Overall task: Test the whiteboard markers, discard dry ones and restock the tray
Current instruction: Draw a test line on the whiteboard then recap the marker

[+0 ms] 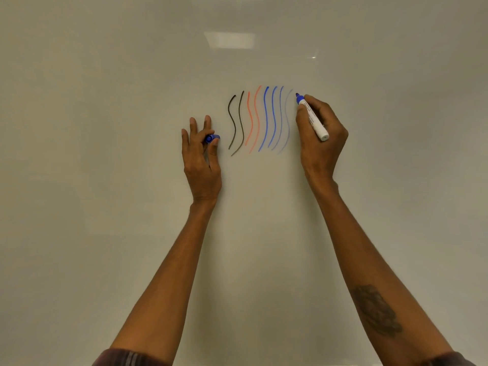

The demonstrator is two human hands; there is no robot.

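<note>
The right hand (320, 133) has its fingers curled round a white-barrelled blue marker (313, 118). The thumb and forefinger pinch it near the nib, and the butt end sticks out past the knuckles toward the camera. The left hand (202, 159) pinches the blue cap (212, 138) between thumb and forefinger, with its other fingers spread straight.

The whiteboard (132, 101) fills the view behind both hands; no tray is in sight. Between the two grips runs a row of wavy test strokes. The two black strokes (233, 122) are nearest the cap hand, followed by two red strokes (253, 117) and three blue strokes (266, 117). The last is a much paler blue stroke (286, 120), just beside the marker hand. The nib sits at or close to the board, at the top of the free space on the outer side of that pale stroke. Whether it touches cannot be told.

To test this marker fairly, draw one full-length wave with steady, even pressure, clear of the pale stroke, so the ink density can be compared directly with its neighbours. A stroke as washed-out as the last one would probably mark this marker for discarding. Keep the cap ready for prompt recapping.

Dark print runs along the barrel, too small to read.
</note>
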